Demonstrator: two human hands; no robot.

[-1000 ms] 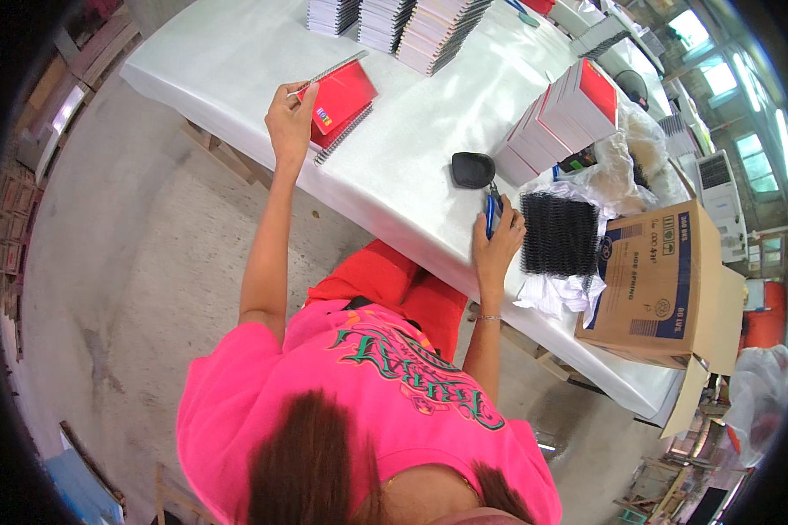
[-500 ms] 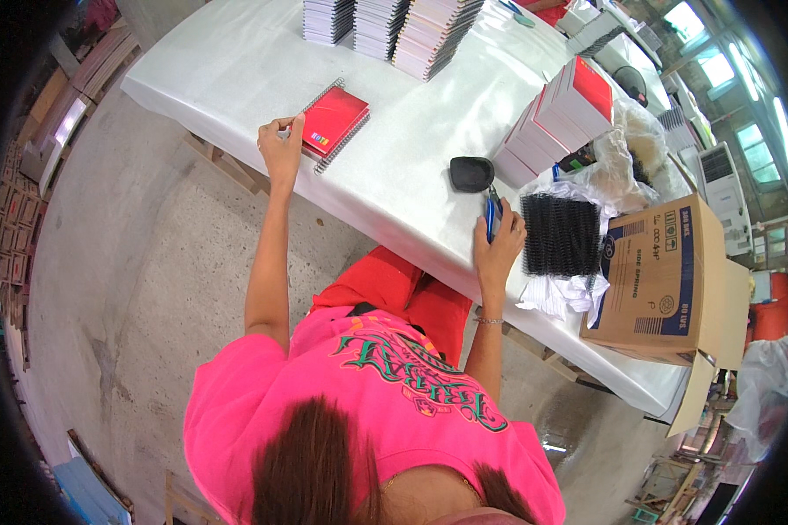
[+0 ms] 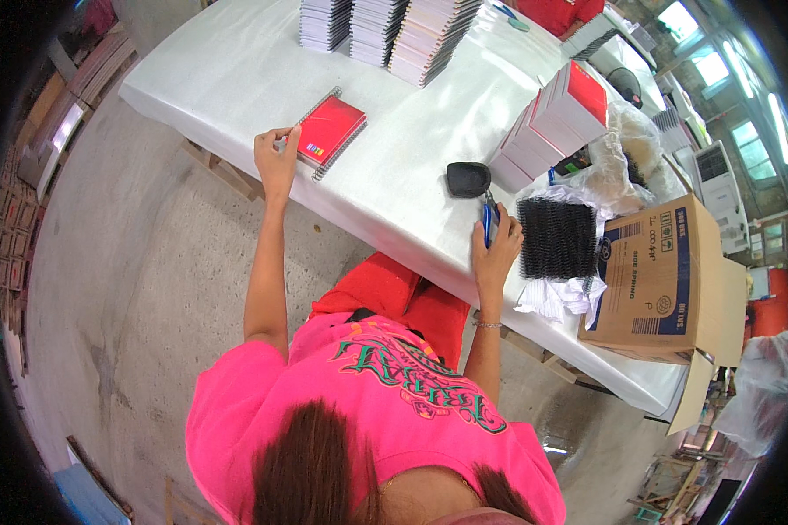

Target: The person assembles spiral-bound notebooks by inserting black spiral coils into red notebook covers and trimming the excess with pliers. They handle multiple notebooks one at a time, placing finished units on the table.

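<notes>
A small red notebook point(image 3: 331, 127) lies on the white-covered table, with wire coils along both long sides. My left hand point(image 3: 276, 166) is closed at its near left edge, thumb and fingers pinched by the coil's end; the exact grip is partly hidden. Further right, my right hand point(image 3: 499, 252) rests on the tabletop, closed around blue-handled pliers point(image 3: 488, 226). The pliers' jaws point away from me, towards a black shallow dish point(image 3: 468, 179). Beside my right fingers sits a block of black wire coils point(image 3: 559, 238) on crumpled white paper point(image 3: 543, 299).
Stacks of coil-bound books point(image 3: 376, 31) stand at the far edge. Red-covered book stacks point(image 3: 547, 127) rise behind the dish. An open cardboard box point(image 3: 643, 280) and clear plastic bag point(image 3: 630, 144) occupy the right. A person's red sleeve point(image 3: 547, 13) shows across the table.
Both hands stay nearly in place, the left still at the notebook and the right still on the pliers. More of the other person's red sleeve shows at the far side.
</notes>
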